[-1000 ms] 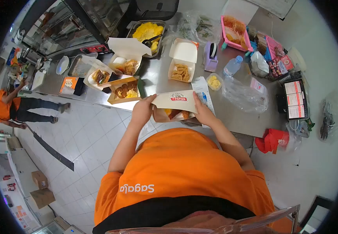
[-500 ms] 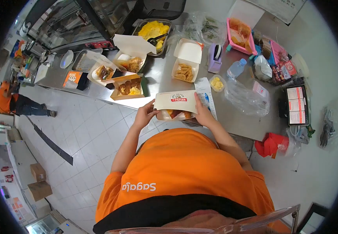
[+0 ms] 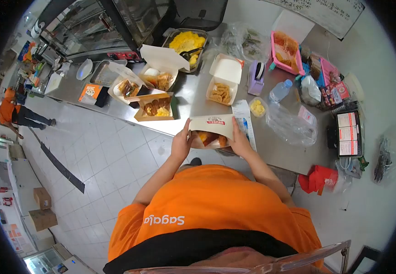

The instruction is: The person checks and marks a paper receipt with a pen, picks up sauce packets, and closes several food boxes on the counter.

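A white cardboard food box with a red logo on its lid is held in front of my body at the counter's edge. My left hand grips its left side and my right hand its right side, fingers bent around the walls. The lid is tilted, partly raised, and browned food pieces show through the gap facing me. Just beyond lie a printed paper slip and an open box of fried pieces. To the left stands an open box with browned pieces and yellow food.
Two more open food boxes sit on the steel counter. A tray of yellow food, a purple tape dispenser, a bottle and a tablet stand around. A person in orange is far left.
The box's near side has tipped up in my hands, so its logo is foreshortened and more food shows. The counter has shifted slightly down in view. The far person has changed pose.
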Demonstrator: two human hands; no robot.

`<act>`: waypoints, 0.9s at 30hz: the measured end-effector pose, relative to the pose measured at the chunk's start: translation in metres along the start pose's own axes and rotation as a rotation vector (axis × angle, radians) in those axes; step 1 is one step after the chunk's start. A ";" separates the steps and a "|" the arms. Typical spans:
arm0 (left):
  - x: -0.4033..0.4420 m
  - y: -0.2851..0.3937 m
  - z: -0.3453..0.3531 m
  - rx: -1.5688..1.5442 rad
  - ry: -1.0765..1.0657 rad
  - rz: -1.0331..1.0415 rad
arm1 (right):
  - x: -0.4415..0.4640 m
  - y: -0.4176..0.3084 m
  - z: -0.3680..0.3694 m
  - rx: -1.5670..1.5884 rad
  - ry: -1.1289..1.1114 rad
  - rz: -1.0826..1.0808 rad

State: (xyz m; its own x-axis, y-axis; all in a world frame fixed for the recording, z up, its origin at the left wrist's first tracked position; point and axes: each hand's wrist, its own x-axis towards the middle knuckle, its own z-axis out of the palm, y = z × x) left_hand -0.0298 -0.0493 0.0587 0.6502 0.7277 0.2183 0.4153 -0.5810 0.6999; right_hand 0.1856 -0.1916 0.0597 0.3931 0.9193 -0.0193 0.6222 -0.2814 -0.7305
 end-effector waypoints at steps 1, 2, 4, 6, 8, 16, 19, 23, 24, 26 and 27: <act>-0.005 0.002 0.001 -0.014 0.035 0.044 | -0.008 -0.001 0.004 -0.001 0.000 0.011; -0.011 0.003 0.001 -0.042 0.033 0.028 | -0.008 0.001 0.004 0.049 -0.024 0.029; -0.005 0.001 0.002 -0.101 0.068 0.025 | -0.010 -0.003 0.005 0.032 -0.006 0.004; -0.004 -0.004 0.001 0.010 0.064 0.063 | -0.008 -0.007 0.001 0.070 -0.036 0.014; -0.005 -0.011 0.004 0.043 0.033 0.033 | -0.003 0.001 0.002 0.062 -0.064 0.028; -0.012 -0.023 -0.005 -0.028 -0.090 0.037 | -0.009 0.000 -0.006 0.014 -0.214 0.124; -0.014 -0.026 -0.010 -0.050 -0.167 0.128 | -0.008 0.003 -0.009 -0.094 -0.232 0.019; -0.005 -0.028 -0.026 0.187 -0.310 0.269 | -0.010 -0.018 -0.034 -0.382 -0.326 -0.108; 0.000 -0.017 -0.034 0.015 -0.380 0.152 | -0.006 -0.020 -0.040 -0.485 -0.355 -0.141; 0.008 0.017 -0.047 -0.333 -0.518 -0.089 | 0.001 -0.018 -0.044 -0.513 -0.382 -0.188; 0.007 0.018 -0.037 -0.288 -0.479 -0.030 | 0.001 -0.016 -0.046 -0.528 -0.399 -0.212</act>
State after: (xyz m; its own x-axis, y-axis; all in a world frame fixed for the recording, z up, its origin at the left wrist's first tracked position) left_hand -0.0418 -0.0414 0.0982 0.8850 0.4566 -0.0913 0.2917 -0.3908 0.8730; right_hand 0.2067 -0.1991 0.1029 0.0107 0.9717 -0.2359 0.9440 -0.0877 -0.3182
